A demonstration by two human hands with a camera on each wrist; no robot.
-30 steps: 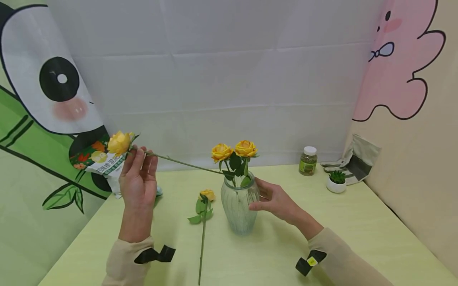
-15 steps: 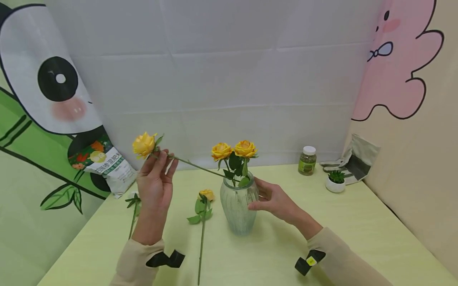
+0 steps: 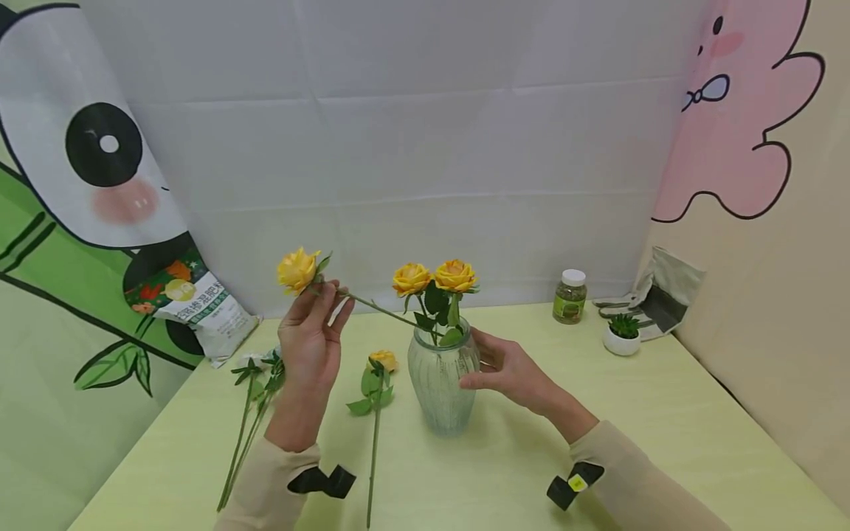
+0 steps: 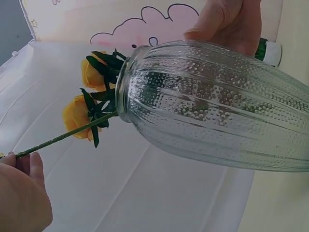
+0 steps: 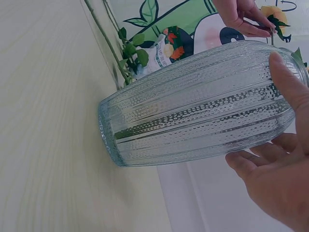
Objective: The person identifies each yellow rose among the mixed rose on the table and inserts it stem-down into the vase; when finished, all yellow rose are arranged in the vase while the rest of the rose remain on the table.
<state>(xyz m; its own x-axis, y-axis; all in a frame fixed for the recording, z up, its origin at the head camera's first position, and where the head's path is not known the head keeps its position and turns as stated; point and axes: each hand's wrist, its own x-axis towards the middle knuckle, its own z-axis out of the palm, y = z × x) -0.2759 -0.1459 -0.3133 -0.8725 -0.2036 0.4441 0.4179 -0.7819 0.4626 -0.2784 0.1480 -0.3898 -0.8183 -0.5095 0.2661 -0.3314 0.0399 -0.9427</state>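
The left hand pinches a yellow rose by its stem, just below the bloom. That stem slants down to the right, its far end at the mouth of a ribbed glass vase. Two other yellow roses stand in the vase. The right hand grips the vase's right side near the neck, thumb in front. In the left wrist view the green stem reaches the rim of the glass vase. Fingers and thumb of the right hand lie around the glass in the right wrist view.
A yellow rose lies left of the vase, and pale flowers with long stems lie farther left. A printed bag leans at the back left. At the back right are a lidded jar, a small potted plant and a grey pouch.
The left hand has moved right toward the vase with its rose, uncovering the pale flowers and the bag. The right hand and the vase have stayed almost still.
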